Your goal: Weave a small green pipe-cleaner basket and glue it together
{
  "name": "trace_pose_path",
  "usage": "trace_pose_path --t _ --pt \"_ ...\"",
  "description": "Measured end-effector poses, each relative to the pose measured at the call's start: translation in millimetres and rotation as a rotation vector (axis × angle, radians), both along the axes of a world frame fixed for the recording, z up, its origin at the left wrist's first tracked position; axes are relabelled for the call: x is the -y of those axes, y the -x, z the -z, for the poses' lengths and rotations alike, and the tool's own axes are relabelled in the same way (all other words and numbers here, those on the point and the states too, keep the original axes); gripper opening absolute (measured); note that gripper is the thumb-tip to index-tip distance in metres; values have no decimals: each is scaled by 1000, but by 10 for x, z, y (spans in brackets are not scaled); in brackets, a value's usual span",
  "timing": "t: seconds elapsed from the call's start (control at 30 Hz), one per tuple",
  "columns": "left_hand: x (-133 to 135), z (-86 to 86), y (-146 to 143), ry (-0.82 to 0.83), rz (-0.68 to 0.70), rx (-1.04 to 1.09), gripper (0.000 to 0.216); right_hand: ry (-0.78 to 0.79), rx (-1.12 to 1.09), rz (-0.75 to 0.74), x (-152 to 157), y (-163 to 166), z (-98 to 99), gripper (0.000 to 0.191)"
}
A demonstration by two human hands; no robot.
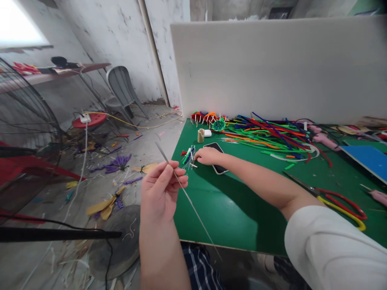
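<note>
My left hand [163,187] is raised off the left edge of the green table [229,201], fingers pinched on a long thin metal wire [187,197] that slants from upper left to lower right. My right hand [208,156] reaches across the table, fingers curled down at a small heap of short coloured pieces and pins [189,157], beside a black phone [216,159] lying flat. Whether it holds any piece is hidden.
A pile of coloured pipe cleaners [266,135] lies at the back, with small umbrella-like pieces [208,117] and a beige spool [200,135]. Red and yellow scissors [335,197], pink glue guns [325,140] and a blue sheet [367,159] sit right. Fan, chair and scraps fill the floor left.
</note>
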State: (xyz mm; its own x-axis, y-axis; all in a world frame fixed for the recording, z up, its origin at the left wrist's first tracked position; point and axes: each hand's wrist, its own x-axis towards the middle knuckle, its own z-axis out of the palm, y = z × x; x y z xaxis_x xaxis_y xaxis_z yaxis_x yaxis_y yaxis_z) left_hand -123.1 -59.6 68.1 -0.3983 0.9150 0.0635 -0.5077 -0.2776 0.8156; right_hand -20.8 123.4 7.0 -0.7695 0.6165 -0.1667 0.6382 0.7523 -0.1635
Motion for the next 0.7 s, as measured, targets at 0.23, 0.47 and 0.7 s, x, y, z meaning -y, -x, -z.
trace_pose_path --t 0.23,0.47,0.7 --pt "7 -16 -3 17 -32 -1 14 46 2 -46 130 -43 -2 26" --pt "-18 -2 10 29 -31 1 16 -69 -80 115 208 -293 -61 34" --pt "-140 99 -64 53 25 -22 13 -180 -78 426 256 -786 173 35"
